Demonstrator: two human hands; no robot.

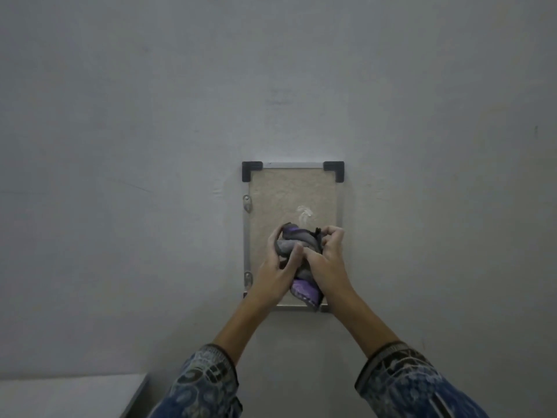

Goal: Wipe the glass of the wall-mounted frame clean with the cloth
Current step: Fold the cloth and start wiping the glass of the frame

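I'm bunching the cloth [297, 247] in both hands, left hand [278, 263] and right hand [324, 257] gripping it, making a firm pad for the frame [340, 203] glass [289, 194].

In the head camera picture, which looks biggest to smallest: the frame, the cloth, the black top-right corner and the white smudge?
1. frame
2. cloth, bunched up
3. black top-right corner and white smudge look about alike, so I will not rank them.

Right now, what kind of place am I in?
Likely a plain indoor room, perhaps a work space: a bare grey wall fills the view, a small metal-edged frame with black corner caps is fixed to it, and a white surface edge shows lower left.
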